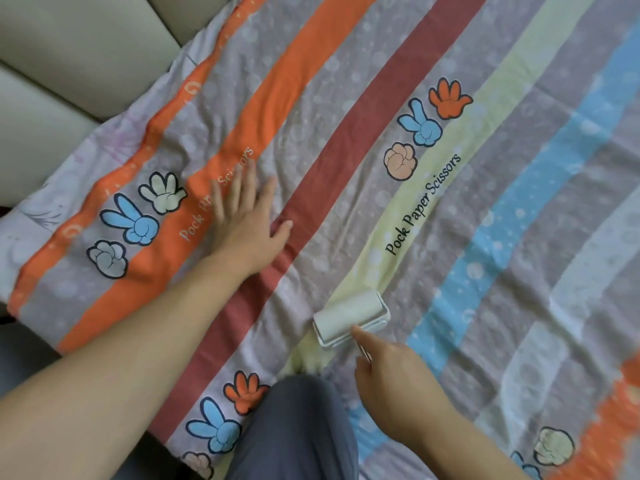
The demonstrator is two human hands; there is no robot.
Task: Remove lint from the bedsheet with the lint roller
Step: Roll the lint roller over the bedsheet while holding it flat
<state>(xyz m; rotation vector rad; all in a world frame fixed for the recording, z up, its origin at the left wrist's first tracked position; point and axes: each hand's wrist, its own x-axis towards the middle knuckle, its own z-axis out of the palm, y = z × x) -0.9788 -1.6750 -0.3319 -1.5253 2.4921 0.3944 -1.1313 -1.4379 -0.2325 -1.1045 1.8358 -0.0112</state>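
The striped bedsheet [485, 237] is spread flat, and the lint roller [349, 315] is set on its pale yellow stripe. The roller's handle is gripped by the right hand [398, 386], forefinger stretched toward the frame. The sheet is pressed by the left hand [246, 230], fingers straight and spread, between the orange and red stripes.

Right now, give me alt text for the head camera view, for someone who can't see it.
A person's right hand holds a white lint roller on a pale yellow stripe of a striped bedsheet. Their left hand lies flat on the fabric further left.
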